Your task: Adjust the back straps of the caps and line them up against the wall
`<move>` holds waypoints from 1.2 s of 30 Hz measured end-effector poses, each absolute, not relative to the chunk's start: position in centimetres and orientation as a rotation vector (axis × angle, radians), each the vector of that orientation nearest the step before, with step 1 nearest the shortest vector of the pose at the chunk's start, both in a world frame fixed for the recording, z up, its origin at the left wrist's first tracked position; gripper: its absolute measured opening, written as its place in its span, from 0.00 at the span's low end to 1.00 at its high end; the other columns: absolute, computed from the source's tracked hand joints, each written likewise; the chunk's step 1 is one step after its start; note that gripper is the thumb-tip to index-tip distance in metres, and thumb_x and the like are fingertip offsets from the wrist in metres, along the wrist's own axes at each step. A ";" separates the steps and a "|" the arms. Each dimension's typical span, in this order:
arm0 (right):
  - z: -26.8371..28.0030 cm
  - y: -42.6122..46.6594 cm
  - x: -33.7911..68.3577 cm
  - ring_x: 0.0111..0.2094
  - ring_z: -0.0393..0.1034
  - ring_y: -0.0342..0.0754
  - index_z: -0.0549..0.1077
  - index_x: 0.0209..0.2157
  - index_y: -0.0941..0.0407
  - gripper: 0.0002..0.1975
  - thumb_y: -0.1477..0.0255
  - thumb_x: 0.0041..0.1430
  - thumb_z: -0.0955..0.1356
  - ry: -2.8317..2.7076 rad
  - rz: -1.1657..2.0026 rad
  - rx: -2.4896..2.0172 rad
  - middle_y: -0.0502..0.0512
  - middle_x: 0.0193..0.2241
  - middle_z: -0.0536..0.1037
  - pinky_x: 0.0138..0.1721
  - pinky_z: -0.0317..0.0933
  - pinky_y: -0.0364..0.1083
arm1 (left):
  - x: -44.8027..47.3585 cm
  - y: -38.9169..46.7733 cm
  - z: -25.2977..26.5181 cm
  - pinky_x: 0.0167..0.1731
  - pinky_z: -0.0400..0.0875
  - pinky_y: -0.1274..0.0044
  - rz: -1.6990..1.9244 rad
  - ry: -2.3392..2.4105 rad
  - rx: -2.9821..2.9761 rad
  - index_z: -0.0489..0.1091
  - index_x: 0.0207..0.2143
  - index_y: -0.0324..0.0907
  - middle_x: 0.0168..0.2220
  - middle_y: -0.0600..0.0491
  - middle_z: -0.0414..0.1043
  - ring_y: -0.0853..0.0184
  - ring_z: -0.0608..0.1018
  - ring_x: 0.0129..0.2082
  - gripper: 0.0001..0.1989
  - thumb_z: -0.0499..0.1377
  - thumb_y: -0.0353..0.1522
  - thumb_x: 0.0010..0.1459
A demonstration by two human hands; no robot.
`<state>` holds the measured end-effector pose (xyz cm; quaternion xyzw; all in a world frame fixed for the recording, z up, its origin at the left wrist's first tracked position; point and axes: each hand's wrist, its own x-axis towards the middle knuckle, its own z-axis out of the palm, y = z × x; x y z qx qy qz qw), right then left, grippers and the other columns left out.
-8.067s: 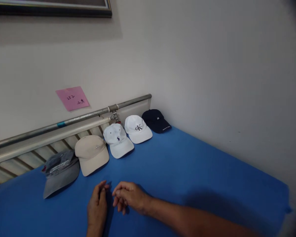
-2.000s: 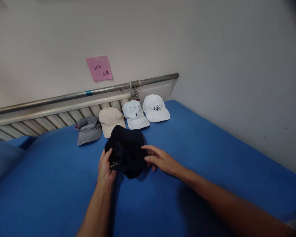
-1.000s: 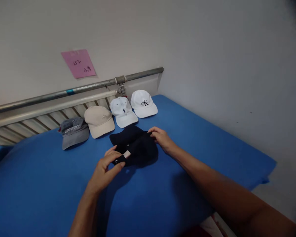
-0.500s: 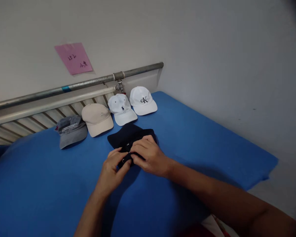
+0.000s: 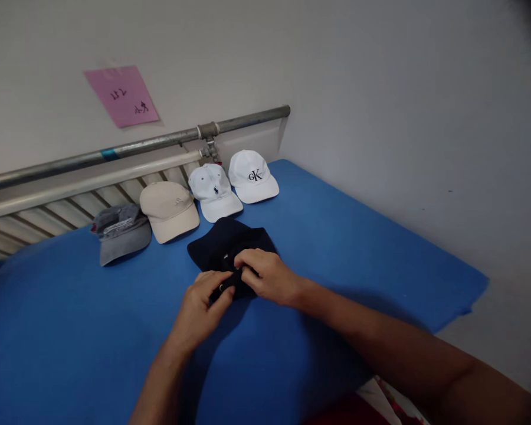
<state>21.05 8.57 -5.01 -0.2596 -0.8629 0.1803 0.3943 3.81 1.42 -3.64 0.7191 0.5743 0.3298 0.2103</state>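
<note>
A dark navy cap [image 5: 223, 239] lies on the blue-covered table in front of me, its brim pointing away to the left. My left hand [image 5: 206, 298] pinches the near edge of the cap, at what looks like its back strap, between thumb and fingers. Close beside it, my right hand [image 5: 268, 274] grips the same strap area, fingers bent and closed. A small metallic bit shows on the cap near the fingertips. The inside of the cap is partly hidden by my hands.
Behind stand a grey cap [image 5: 124, 239], a beige cap [image 5: 170, 206], a white cap with a small dark emblem [image 5: 215, 189] and a white cap with letters [image 5: 250, 174]. A radiator [image 5: 66, 215] and pipe [image 5: 154, 141] run along the wall, below a pink paper [image 5: 124, 97].
My right hand has shifted its fingers down and closed them more tightly near the strap. My left hand keeps its pinch. The whole view has moved slightly.
</note>
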 end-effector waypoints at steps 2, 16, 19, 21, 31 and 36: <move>-5.0 8.7 21.2 0.31 0.67 0.43 0.67 0.34 0.56 0.09 0.83 0.54 0.61 -2.176 0.484 -0.650 0.52 0.30 0.74 0.36 0.59 0.44 | 3.4 1.4 -3.4 0.44 0.70 0.66 0.871 1.587 1.833 0.72 0.46 0.44 0.44 0.49 0.75 0.60 0.75 0.44 0.16 0.57 0.34 0.55; -3.9 7.7 20.7 0.36 0.66 0.46 0.70 0.33 0.55 0.06 0.78 0.56 0.62 -2.380 0.174 -0.305 0.51 0.31 0.76 0.43 0.54 0.50 | 3.1 1.3 -3.0 0.55 0.62 0.65 0.850 1.296 1.532 0.59 0.58 0.43 0.55 0.46 0.67 0.59 0.70 0.54 0.31 0.57 0.26 0.50; -4.0 7.7 20.7 0.32 0.65 0.45 0.69 0.30 0.56 0.05 0.79 0.54 0.63 -2.326 0.283 -0.331 0.51 0.27 0.75 0.41 0.55 0.49 | 2.9 1.3 -3.1 0.52 0.65 0.67 0.846 1.300 1.535 0.61 0.57 0.43 0.52 0.47 0.69 0.59 0.72 0.51 0.30 0.57 0.26 0.50; -3.9 7.8 20.8 0.30 0.65 0.43 0.68 0.28 0.56 0.05 0.80 0.51 0.64 -2.214 0.447 -0.387 0.49 0.25 0.73 0.39 0.57 0.48 | 2.7 1.4 -3.3 0.48 0.67 0.68 0.845 1.309 1.534 0.62 0.57 0.43 0.49 0.47 0.71 0.59 0.73 0.48 0.28 0.57 0.27 0.51; -3.4 9.6 22.3 0.42 0.68 0.46 0.71 0.40 0.56 0.17 0.83 0.50 0.61 -2.179 0.601 -0.502 0.54 0.38 0.77 0.48 0.58 0.51 | 3.0 1.6 -3.4 0.31 0.69 0.75 0.810 1.424 1.506 0.73 0.44 0.44 0.33 0.52 0.74 0.67 0.74 0.31 0.15 0.59 0.38 0.54; -3.7 10.3 22.8 0.35 0.68 0.45 0.73 0.39 0.56 0.16 0.83 0.51 0.62 -2.439 0.381 -0.440 0.51 0.33 0.78 0.51 0.53 0.53 | 3.0 1.8 -3.4 0.36 0.70 0.73 0.863 1.452 1.498 0.75 0.40 0.45 0.36 0.52 0.77 0.65 0.76 0.36 0.12 0.59 0.35 0.53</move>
